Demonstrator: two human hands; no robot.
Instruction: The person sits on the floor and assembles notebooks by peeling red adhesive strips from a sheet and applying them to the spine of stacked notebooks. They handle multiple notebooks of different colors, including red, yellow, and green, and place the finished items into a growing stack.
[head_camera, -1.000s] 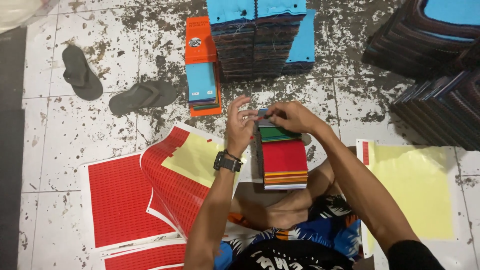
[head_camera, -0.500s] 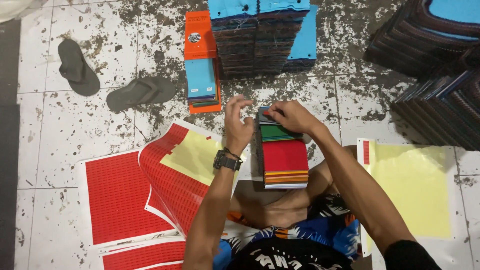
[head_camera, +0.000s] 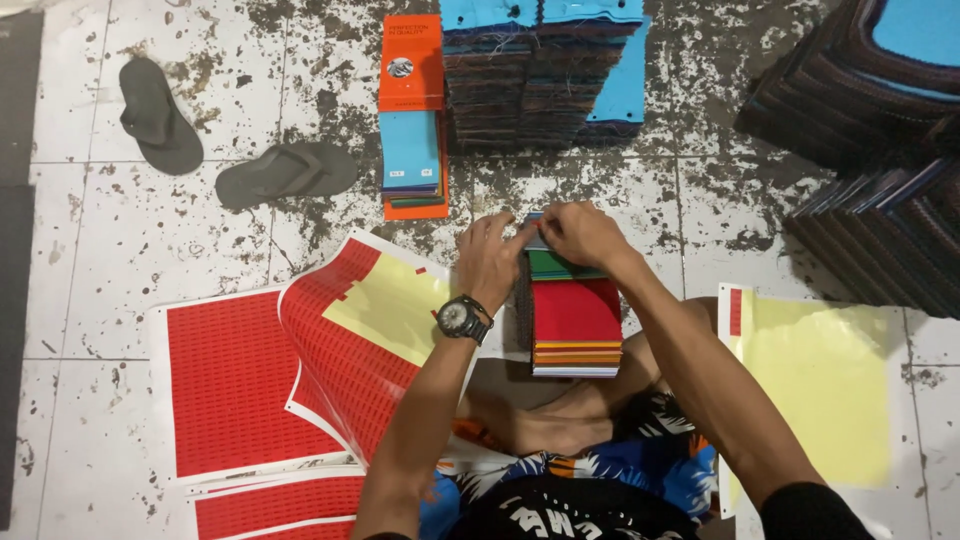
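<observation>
Left hand (head_camera: 487, 262) and right hand (head_camera: 578, 235) meet at the 12 o'clock end of the fabric swatch stack (head_camera: 573, 318), fingertips pinching its top edge; the stack lies at frame centre, before the person's crossed legs. Step in hand appears to be aligning or labelling the top swatches. Red sticker sheets (head_camera: 240, 380) lie at 9 o'clock, a yellow backing sheet (head_camera: 815, 385) at 3 o'clock, and an orange swatch book (head_camera: 411, 115) at 12 o'clock. Bare floor at 10 o'clock gives room.

swatch stack (head_camera: 575, 325) | red top, multicoloured edges | flat, apparently on floor
</observation>
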